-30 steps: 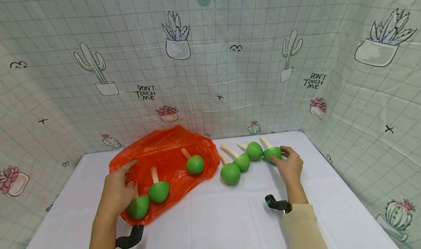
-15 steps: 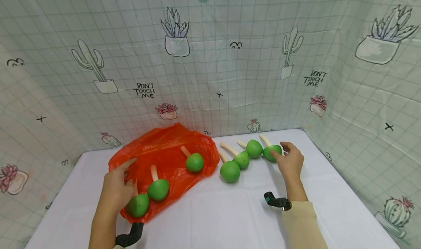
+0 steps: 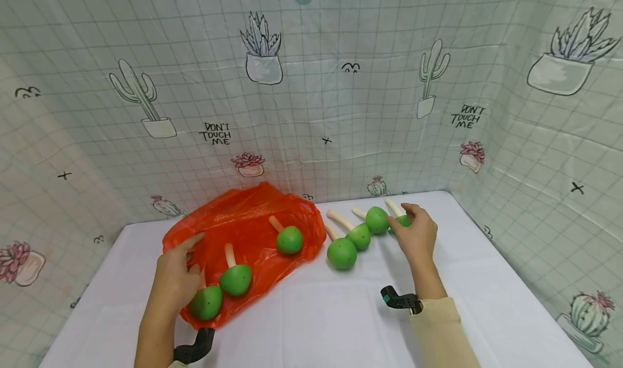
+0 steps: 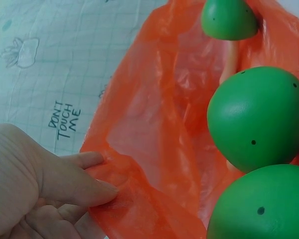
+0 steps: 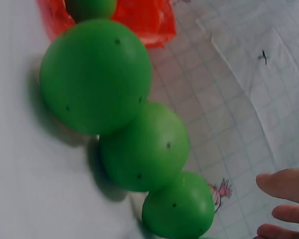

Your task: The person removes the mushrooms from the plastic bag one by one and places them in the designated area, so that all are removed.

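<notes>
My left hand (image 3: 172,276) pinches the left edge of a red plastic bag (image 3: 265,200); in the left wrist view the bag's film (image 4: 144,114) lies between thumb and fingers. On the spread bag lie 3 toy mushrooms with green dotted caps and pale stems: one near the hand (image 3: 206,303), one beside it (image 3: 236,280), one farther right (image 3: 289,240). My right hand (image 3: 417,235) hovers with thumb and fingers apart over the rightmost mushroom (image 3: 403,221), partly hiding it. Its thumb tip is close to a neighbouring mushroom (image 3: 377,220); contact cannot be told.
Two more green mushrooms, a nearer one (image 3: 342,253) and one behind it (image 3: 360,237), continue the slanting row right of the bag. Beneath is a white-covered table (image 3: 311,319). A cloth backdrop (image 3: 311,103) with cactus prints rises behind and at the sides.
My right hand has shifted left, from the right side of the rightmost mushroom to over it, towards its neighbour. The left hand, bag and mushrooms have not visibly moved.
</notes>
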